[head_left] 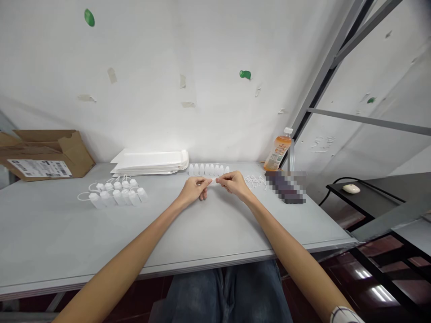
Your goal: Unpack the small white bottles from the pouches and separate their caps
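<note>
My left hand and my right hand meet above the middle of the table. Between their fingertips they pinch a small white piece, mostly covered by the fingers. Just behind the hands, several small white plastic bottles stand in a row. Right of my right hand lies a loose heap of thin white plastic pieces. Off to the left stand several white bottles with caps, some with a thin white loop attached.
A stack of white flat sheets or trays lies against the wall. An opened cardboard box sits at the far left of the grey table. At the right are an orange drink bottle and a blurred dark object.
</note>
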Demonstrator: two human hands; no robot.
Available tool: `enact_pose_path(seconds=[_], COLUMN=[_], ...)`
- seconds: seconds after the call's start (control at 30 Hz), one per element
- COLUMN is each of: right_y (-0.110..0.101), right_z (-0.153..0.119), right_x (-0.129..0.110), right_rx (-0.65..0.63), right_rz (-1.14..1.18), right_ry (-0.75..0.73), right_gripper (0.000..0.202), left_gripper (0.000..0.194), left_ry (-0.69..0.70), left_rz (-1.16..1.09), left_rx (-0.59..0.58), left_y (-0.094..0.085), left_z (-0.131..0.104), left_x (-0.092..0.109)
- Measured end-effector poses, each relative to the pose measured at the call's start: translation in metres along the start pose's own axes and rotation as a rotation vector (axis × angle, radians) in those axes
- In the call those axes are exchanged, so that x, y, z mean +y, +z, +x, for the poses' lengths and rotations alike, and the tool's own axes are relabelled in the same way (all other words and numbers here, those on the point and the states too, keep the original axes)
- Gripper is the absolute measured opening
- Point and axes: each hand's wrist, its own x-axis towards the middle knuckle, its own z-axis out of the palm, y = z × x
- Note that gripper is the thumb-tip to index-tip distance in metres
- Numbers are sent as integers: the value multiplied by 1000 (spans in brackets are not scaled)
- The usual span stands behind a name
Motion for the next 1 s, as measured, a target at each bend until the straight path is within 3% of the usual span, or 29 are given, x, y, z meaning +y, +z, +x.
enact_pose_path(seconds=[0.27,0.47,0.83,0.93,1.0], right_y=[9,10,14,6,-8], right_z=[4,7,6,11,16], right_x=[-5,-3,-1,2,7], right_rx=[169,230,302,357,474], right_rz=[38,36,-73,-42,-10], right_ry=[20,20,-5,29,73], right_gripper=[31,31,33,32,32], left_gripper=[50,48,48,48,47], left_ry=[34,52,126,149,172], left_rz=[72,98,339,382,394], left_rx=[91,98,151,172,194], left_y=[2,3,9,8,5], left_z=[2,0,-6,-10,-12], left_x=[6,10,22,27,29])
